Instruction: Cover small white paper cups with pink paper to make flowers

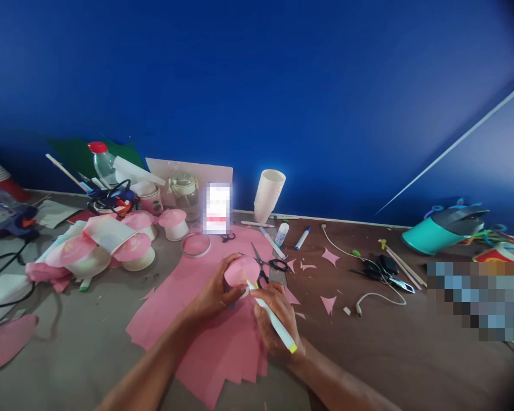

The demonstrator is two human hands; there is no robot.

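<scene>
Above fanned pink sheets (214,365) on the table (342,365), the left hand (214,294) grasps a pink disc (242,270) by its edge, fingers behind and thumb in front. The disc is round, pale and faintly yellowish in patches, its face tilted toward the viewer; a bit of white shows just beneath it. The right hand (278,314) is closed around a white marker (276,319) with a yellow end, and the marker's tip meets the disc's lower right edge.

Just beyond the disc, scissors (278,264) with dark handles lie spread, and pink scraps (328,304) are strewn to the right. To the left, white cups topped with pink discs are heaped, one cup (110,235) lying on its side across the others; another topped cup (175,230) stands upright beside the heap.

Farther back, a clear clasp jar (184,191) stands beside a pink cup (151,201); the jar's contents cannot be made out. A tall nested stack of white cups (269,197) leans slightly right near the blue wall (257,85). At far right, a teal container (426,234) lies tipped, its inside hidden.
</scene>
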